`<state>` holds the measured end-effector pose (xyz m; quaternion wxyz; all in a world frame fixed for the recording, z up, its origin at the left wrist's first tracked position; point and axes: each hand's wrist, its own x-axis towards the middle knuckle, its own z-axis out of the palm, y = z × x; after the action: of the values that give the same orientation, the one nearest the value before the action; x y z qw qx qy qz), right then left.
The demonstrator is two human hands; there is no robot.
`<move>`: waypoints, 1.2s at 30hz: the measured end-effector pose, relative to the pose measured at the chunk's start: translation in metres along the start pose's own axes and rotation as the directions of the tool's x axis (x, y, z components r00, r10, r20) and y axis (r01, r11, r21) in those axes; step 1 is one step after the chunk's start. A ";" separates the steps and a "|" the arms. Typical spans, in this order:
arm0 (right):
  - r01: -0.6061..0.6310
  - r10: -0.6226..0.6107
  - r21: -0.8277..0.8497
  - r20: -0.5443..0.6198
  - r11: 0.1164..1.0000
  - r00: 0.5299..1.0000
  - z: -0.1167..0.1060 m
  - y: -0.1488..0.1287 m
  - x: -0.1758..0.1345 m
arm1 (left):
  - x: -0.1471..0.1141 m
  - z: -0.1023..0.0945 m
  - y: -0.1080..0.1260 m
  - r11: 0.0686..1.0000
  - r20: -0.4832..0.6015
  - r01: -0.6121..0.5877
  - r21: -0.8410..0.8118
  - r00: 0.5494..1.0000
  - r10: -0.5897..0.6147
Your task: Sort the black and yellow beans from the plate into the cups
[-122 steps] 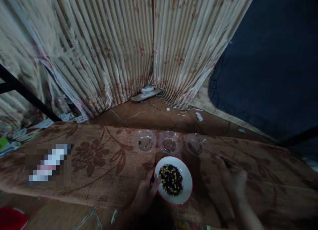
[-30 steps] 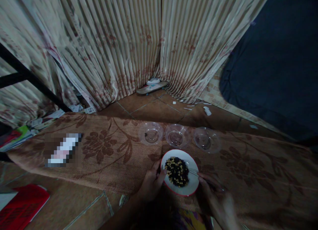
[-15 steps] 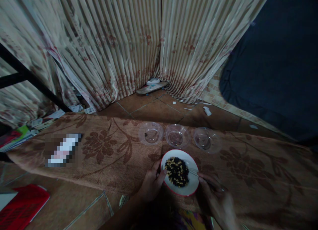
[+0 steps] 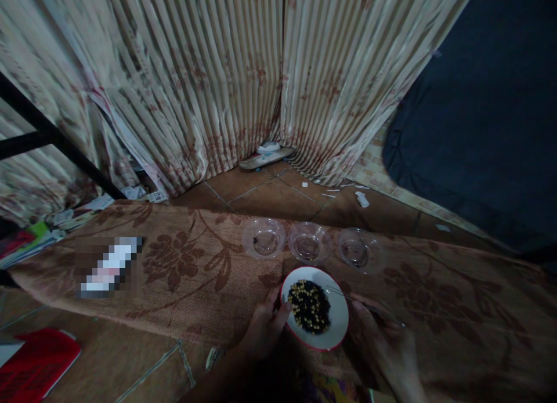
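A white bowl (image 4: 337,319) with a red rim holds a mix of small black and yellow beans (image 4: 310,306), heaped toward its left side. My left hand (image 4: 266,325) grips the bowl's left edge, thumb over the rim. In my right hand (image 4: 383,339) is a metal fork (image 4: 337,291), its tines over the bowl's upper right inside and its handle pointing right. Just beyond the bowl stand three clear plastic bowls in a row: the left one (image 4: 264,239) with a small dark bit in it, the middle one (image 4: 310,243), and the right one (image 4: 360,250).
A brown flower-patterned cloth (image 4: 187,298) covers the low table. A blurred-out phone-like object (image 4: 111,267) lies at its left. Papers (image 4: 93,209) are stacked beyond the left end. On the tiled floor are a skateboard (image 4: 266,158) by the curtain and a red bag (image 4: 41,362).
The fork has shifted up and slightly left over the bowl, and its handle now lies farther right. My left hand still holds the bowl. The view has tilted slightly.
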<state>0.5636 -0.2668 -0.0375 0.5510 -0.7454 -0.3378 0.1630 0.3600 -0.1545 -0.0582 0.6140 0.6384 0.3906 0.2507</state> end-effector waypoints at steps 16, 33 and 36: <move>-0.068 0.083 0.140 -0.104 0.988 0.991 0.031 -0.024 0.060 | -0.002 0.000 -0.002 0.999 0.003 -0.027 -0.045 1.000 0.027; -0.067 0.079 -0.109 0.107 0.992 0.991 -0.022 0.007 -0.015 | 0.000 0.002 0.001 1.000 -0.007 -0.021 -0.020 1.000 0.021; -0.053 0.067 -0.151 0.087 0.987 0.994 -0.020 0.012 -0.016 | 0.001 0.002 0.000 1.000 -0.009 -0.009 -0.006 1.000 0.009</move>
<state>0.5681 -0.2944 -0.0438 0.4726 -0.7859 -0.3515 0.1881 0.3617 -0.1551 -0.0582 0.6131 0.6371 0.3897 0.2575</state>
